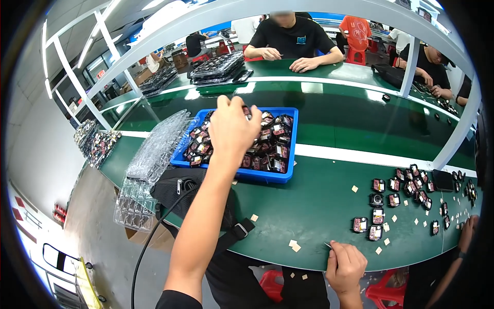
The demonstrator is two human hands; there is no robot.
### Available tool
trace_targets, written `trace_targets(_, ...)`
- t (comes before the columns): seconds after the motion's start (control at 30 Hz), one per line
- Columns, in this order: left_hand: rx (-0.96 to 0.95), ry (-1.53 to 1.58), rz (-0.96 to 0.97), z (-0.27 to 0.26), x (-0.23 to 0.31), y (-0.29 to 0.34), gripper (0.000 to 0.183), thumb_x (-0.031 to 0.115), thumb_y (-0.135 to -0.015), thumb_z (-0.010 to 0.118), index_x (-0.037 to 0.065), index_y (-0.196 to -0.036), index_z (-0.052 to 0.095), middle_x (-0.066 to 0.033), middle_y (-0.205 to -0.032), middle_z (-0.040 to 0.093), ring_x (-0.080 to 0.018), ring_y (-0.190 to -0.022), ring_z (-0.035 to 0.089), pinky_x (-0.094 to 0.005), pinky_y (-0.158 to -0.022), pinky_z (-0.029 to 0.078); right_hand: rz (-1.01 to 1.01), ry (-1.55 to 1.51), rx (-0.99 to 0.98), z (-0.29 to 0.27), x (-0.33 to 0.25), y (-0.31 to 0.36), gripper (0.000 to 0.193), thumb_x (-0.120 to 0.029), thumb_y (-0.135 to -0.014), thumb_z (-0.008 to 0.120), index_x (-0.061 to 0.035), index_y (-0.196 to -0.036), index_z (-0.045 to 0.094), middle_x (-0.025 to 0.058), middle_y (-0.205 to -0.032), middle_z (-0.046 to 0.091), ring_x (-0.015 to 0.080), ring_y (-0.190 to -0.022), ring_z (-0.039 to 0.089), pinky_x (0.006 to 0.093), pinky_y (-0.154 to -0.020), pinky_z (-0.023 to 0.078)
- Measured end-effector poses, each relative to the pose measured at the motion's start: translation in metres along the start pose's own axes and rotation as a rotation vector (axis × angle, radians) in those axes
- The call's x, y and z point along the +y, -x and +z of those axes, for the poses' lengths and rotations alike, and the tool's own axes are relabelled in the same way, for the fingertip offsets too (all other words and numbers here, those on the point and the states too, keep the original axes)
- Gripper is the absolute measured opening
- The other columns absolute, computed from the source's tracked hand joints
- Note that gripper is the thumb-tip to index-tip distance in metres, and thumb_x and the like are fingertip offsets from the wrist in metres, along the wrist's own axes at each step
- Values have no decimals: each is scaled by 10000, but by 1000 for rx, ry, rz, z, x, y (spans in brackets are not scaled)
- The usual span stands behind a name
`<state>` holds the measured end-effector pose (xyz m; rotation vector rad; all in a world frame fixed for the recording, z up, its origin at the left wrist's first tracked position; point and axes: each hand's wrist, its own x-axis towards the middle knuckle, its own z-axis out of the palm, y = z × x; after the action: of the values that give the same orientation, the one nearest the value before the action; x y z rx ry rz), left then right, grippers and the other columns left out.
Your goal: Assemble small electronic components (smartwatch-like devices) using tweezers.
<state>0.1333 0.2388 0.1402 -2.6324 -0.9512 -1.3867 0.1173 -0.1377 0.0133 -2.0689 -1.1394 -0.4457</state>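
Note:
My left hand (231,126) is above a blue tray (280,177) heaped with small black devices (265,164). Between its thumb and fingers shows part of one black device (246,110), mostly hidden by the hand. My right hand (347,263) is closed at the table's front edge on a thin pointed metal tool (327,244), probably tweezers; only the tip shows. Small cream-coloured square pieces (294,245) lie on the green table (288,211) left of that hand. Farther right, several similar black devices with pink and white faces (360,224) are spread out.
Clear plastic blister trays (157,149) are stacked left of the blue tray, beside a black bag (177,188) with a strap. A white metal frame (455,139) spans the bench. Opposite, a person in black (290,38) works; another person's arm (455,262) is at right.

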Motion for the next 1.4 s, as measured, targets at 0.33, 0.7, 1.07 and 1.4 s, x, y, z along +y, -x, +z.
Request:
trace_targets(0.33,-356,-354,-296,40,-71,-8,620,568,-966,632,26,-1252,725,-253,-1307,645,-458,-1175,649,-579,-993,530,-36,43,12,3,12,8,256,-77,-790,749,-54,-1043,775,36,-892,727,212,-666,643,341,-592,504)
trace_targets(0.7,-215,550,377,-32,79,116,293,26,-824,761,3,-1109,695,-184,-1194,649,-392,-1140,620,-476,-1021,499,30,-120,24,-6,12,0,210,-29,-843,749,-24,-1053,768,90,-880,732,239,-652,664,342,-570,520)
trace_targets(1.07,-763,593,500,-25,158,218,475,243,-912,796,95,-1345,670,-187,-1406,586,-422,-1365,526,-580,-1144,399,432,-111,171,-59,40,-1,168,26,-941,701,45,-1104,738,143,-997,722,184,-661,673,298,-585,541)
trace_targets(1.4,-704,683,340,-23,152,232,316,211,-897,822,72,-1155,705,-131,-1208,627,-411,-1293,600,-557,-1109,455,370,33,197,-41,54,13,200,7,-837,750,-13,-1037,757,127,-939,731,263,-662,681,348,-572,535)
